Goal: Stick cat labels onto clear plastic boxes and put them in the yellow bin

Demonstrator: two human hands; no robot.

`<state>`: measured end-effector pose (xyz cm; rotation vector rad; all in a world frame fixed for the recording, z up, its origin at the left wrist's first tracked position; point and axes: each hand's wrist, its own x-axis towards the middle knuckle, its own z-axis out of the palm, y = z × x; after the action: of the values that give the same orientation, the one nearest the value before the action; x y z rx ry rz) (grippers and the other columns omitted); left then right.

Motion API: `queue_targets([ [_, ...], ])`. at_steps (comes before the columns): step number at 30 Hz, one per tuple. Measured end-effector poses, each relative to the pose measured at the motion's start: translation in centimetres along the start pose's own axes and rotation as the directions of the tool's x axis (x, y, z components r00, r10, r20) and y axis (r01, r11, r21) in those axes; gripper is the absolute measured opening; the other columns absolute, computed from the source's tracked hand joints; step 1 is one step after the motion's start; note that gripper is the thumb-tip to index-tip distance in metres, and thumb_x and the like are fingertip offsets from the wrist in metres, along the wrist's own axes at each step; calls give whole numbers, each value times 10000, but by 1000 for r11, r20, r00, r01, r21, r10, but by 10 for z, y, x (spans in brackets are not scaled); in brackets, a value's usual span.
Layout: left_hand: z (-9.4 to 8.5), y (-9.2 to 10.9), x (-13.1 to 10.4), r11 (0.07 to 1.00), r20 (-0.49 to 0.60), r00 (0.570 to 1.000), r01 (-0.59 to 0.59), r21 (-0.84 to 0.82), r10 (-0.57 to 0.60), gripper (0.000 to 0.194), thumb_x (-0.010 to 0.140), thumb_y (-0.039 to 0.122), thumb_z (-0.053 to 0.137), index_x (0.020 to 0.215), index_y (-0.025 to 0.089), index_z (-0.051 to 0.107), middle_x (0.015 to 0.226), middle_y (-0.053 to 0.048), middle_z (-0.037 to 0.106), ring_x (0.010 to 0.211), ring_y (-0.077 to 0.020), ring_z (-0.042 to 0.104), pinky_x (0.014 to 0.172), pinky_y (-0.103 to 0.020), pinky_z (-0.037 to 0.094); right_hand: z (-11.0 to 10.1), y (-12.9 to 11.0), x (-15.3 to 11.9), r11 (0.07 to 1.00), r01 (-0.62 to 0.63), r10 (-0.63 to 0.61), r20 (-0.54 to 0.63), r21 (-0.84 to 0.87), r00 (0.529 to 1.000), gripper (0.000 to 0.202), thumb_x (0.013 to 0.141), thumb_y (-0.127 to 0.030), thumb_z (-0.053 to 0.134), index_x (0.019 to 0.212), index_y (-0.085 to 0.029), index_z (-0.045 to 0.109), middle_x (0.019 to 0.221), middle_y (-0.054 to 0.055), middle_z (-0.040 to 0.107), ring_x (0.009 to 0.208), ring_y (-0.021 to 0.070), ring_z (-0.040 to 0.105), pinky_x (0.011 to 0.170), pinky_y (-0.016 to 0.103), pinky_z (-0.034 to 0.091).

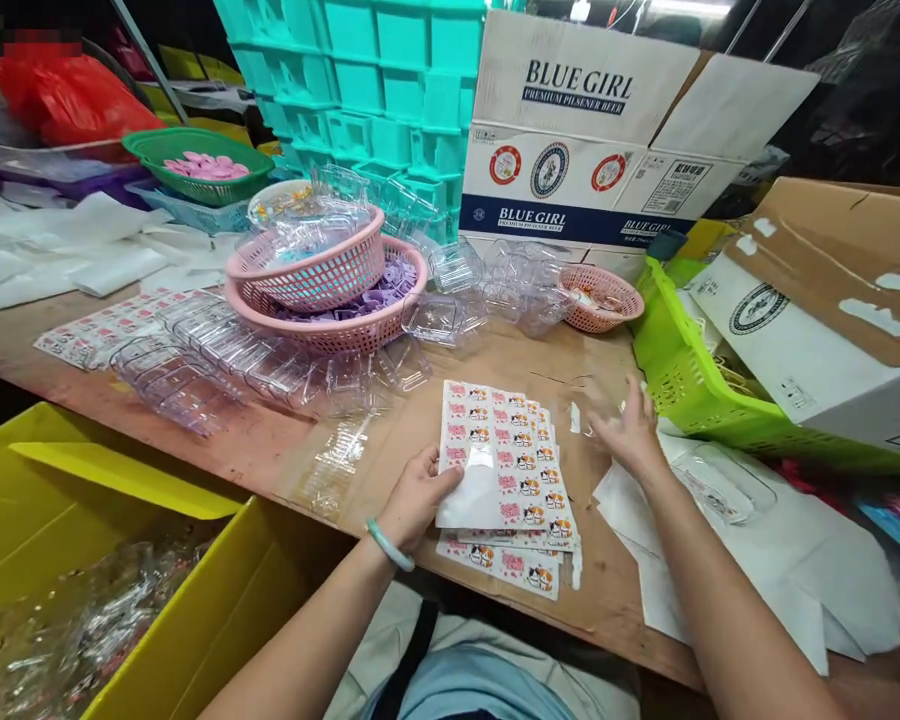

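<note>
Far left, below the surface (270,450): yellow box (217,600), clear plastic inside. On the surface at left: printed sheets (112,322), lying flat, partly behind a row of clear plastic parts (285,370). Next rightward: upper pink basket (322,280) tilted inside lower pink basket (345,335), with purple pieces (391,285) in the lower one. Judged risk: spill, from a knock to that uneven nesting.

Centre: sticker sheets (525,470) with cat prints, in a fanned stack close to the front edge. Left hand (420,490): gripping the stack's left edge, thumb on the top sheet at a blank patch. Judged risk: lower sheets sliding over the front edge, from slack thumb pressure or a sideways tug. Also possible: creasing, from pressing too hard.

Right of the stack: white scrap (575,418), then right hand (634,430), raised, fingers motion-blurred. Cannot tell whether gripping anything; faint translucent smear near the fingertips, unidentifiable.

Far right: white papers (780,550), loosely overlapped beneath the right forearm; lime-green basket (675,340) behind. Judged risk: papers swept off, from a low forearm swing.
</note>
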<state>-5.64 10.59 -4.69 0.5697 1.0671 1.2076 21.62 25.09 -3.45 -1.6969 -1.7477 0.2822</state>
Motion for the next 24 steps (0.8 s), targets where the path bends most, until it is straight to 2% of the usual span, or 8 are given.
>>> queue_targets([
  [3,9,-5,-6,999,-31,999,27,-22,-27,421,643,395,776,924,131,608,834,-56,696,708,-159,626,678,-272,472,-8,-41,-47,955,277,-275,-36,103,961,574,812,-334,587,1354,-232,429,1392,115,445,1334,290,357,1121,524,248],
  [5,12,-8,-11,1000,3,1000,24,-16,-24,386,684,424,743,904,128,629,817,-48,683,711,-154,614,689,-273,470,0,-71,-80,850,423,-490,172,314,855,410,862,-293,555,1271,-285,529,1330,67,527,1280,239,449,1107,472,322],
  [6,13,-9,-14,1000,28,1000,10,-3,-10,368,712,436,718,901,129,639,812,-41,674,718,-152,605,702,-275,468,7,-82,-94,811,434,-549,257,392,795,399,861,-290,572,1259,-283,547,1332,65,536,1271,236,465,1101,464,342],
  [8,12,-9,-19,998,83,996,-23,61,18,337,765,448,662,892,137,654,797,-28,655,732,-153,589,727,-282,463,23,-96,-116,789,387,-565,317,477,762,387,855,-292,601,1240,-276,572,1293,68,579,1225,231,513,1071,455,391],
  [12,5,-7,-23,947,196,975,-154,282,101,330,829,444,574,894,143,691,805,-41,645,809,-184,575,820,-310,449,43,-96,-132,807,264,-462,286,528,839,266,869,-266,588,1127,-284,652,1128,44,683,1088,211,611,1062,469,398],
  [17,-1,-1,-23,826,313,928,-334,455,203,315,890,391,476,952,176,699,954,-67,649,933,-204,556,942,-327,396,40,-90,-131,777,166,-428,316,608,846,240,865,-269,606,1087,-309,689,1108,20,708,1062,207,637,1089,498,356],
  [21,-4,3,-25,753,299,933,-342,562,200,325,865,430,499,739,182,666,783,-51,597,807,-194,523,839,-311,426,39,-91,-134,755,84,-407,364,651,838,219,898,-292,558,1058,-319,706,1100,17,713,1079,214,634,1074,513,365],
  [24,-4,3,-28,751,263,951,-292,593,162,357,847,463,504,644,176,573,687,-22,514,709,-166,457,701,-275,408,40,-92,-135,771,1,-293,352,637,889,209,901,-326,550,1004,-286,728,1032,22,731,1010,215,659,1056,489,393],
])
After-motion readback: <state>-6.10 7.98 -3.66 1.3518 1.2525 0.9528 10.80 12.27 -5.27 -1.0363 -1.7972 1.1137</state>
